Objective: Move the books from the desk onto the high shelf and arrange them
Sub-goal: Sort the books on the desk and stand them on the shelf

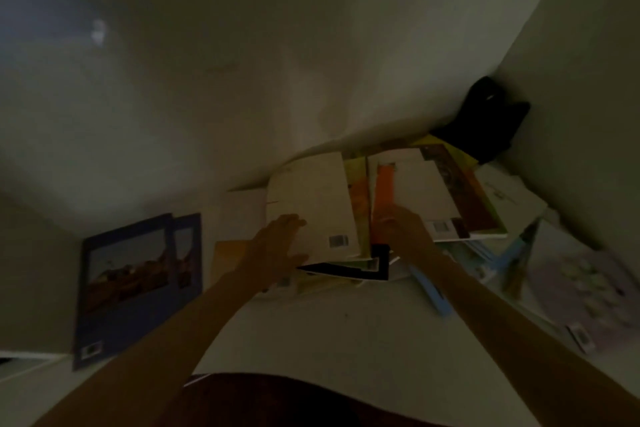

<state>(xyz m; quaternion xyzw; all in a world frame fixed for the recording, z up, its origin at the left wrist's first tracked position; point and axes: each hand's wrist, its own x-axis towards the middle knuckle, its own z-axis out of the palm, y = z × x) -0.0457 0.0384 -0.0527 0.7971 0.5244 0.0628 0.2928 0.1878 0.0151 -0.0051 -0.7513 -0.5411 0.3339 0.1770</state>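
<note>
The view is dim and blurred. A loose pile of books lies on the white desk (311, 329) against the wall. My left hand (277, 243) lies flat with straight fingers on the lower left edge of a cream book (315, 198). My right hand (403, 229) rests on a second cream book with an orange strip (426, 191); its fingers are too blurred to show a grip. Beneath them lies a book with a black and white cover (349, 270). A blue book with a landscape picture (135, 281) lies apart at the left.
A dark object (488, 121) stands in the back right corner. More books and a pale patterned one (588, 291) spread along the right wall. A light blue strip (431, 291) lies under my right forearm. The wall rises just behind the pile.
</note>
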